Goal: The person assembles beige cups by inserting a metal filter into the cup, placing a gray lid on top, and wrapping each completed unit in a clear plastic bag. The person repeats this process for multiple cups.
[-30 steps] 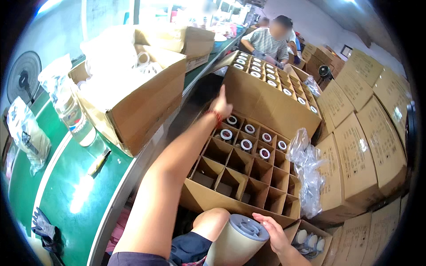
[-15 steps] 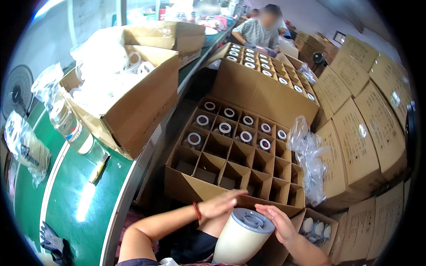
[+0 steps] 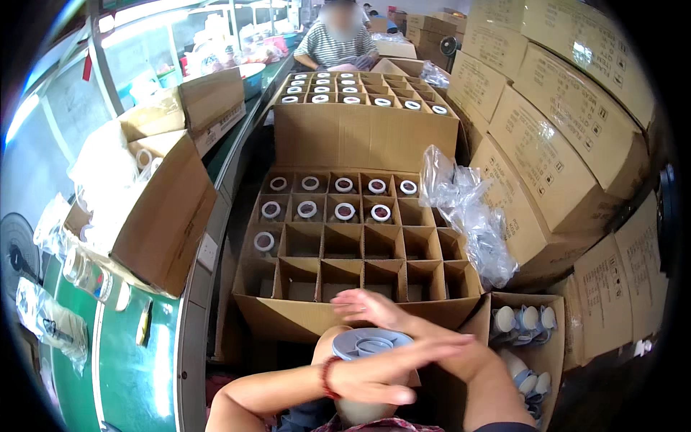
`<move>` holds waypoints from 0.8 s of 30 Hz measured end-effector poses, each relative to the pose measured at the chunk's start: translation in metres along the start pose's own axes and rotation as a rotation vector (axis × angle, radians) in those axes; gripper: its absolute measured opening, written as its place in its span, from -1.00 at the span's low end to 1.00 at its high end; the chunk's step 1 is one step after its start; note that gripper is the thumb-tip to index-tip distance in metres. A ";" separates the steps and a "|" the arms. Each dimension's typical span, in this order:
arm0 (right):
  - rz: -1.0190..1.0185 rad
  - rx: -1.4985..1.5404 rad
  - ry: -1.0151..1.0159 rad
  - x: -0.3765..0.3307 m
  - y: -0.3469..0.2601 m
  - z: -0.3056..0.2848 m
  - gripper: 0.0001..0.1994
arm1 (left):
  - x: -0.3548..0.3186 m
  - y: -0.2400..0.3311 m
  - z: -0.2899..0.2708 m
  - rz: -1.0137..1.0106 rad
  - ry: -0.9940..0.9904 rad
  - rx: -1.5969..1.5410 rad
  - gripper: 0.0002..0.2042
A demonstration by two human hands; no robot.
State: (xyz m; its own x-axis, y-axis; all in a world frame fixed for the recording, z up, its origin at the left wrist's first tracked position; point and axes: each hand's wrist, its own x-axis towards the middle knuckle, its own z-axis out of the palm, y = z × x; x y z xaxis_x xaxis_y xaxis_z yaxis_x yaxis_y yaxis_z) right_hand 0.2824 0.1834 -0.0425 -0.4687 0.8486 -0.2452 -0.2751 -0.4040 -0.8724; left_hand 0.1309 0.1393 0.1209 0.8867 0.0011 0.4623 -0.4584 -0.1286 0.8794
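A cream, tapered vessel with a round grey-blue lid (image 3: 368, 341) stands upright against my body. My left hand (image 3: 385, 371), a red bracelet at its wrist, reaches rightward across its near side. Its fingers are stretched out and its thumb is apart. My right hand (image 3: 378, 311) extends leftward beyond the lid, fingers straight, so my forearms cross at the right. Neither hand grips anything, and whether they touch the vessel I cannot tell. Ahead, a divided carton (image 3: 324, 313) holds several jars with white-rimmed tops (image 3: 306, 209) in its far cells; its nearest row holds none.
A second divided carton (image 3: 367, 137) stands beyond; a person (image 3: 337, 43) sits behind it. Stacked cartons (image 3: 547, 158) line the right, near crumpled plastic (image 3: 471, 216) and a box of pale-topped items (image 3: 529, 318). On the green bench (image 3: 133, 367) sit an open carton (image 3: 162, 216) and a yellow cutter (image 3: 144, 322).
My hands have moved from either side of the vessel to a crossed position over it, left hand rightward, right hand leftward. The head view has turned right.
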 end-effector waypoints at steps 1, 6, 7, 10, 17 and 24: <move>0.047 -0.033 0.170 -0.028 -0.017 -0.011 -0.48 | -0.017 -0.007 -0.014 0.001 0.040 0.061 -0.03; 0.010 -0.062 0.333 -0.126 -0.062 0.034 -0.57 | -0.115 -0.094 -0.030 -0.317 0.694 0.089 -0.28; -0.019 -0.077 0.260 -0.129 -0.059 0.046 -0.57 | -0.136 -0.134 -0.021 -0.349 0.694 -0.011 -0.26; 0.028 -0.012 0.298 -0.109 -0.039 0.038 -0.51 | -0.113 -0.111 0.008 -0.262 0.726 -0.039 -0.27; 0.140 0.367 -0.240 0.019 0.055 -0.037 -0.40 | -0.001 -0.004 0.048 -0.387 0.159 1.126 -0.28; 0.080 -0.006 0.333 -0.077 -0.046 -0.006 -0.45 | -0.077 -0.041 -0.032 -0.245 0.514 0.029 -0.32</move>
State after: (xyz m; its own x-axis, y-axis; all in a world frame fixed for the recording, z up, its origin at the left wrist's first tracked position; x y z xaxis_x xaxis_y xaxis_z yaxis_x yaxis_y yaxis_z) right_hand 0.3360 0.1387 0.0138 -0.1890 0.8795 -0.4369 -0.2426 -0.4729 -0.8471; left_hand 0.0798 0.1759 0.0525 0.8201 0.5161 0.2473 -0.2349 -0.0904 0.9678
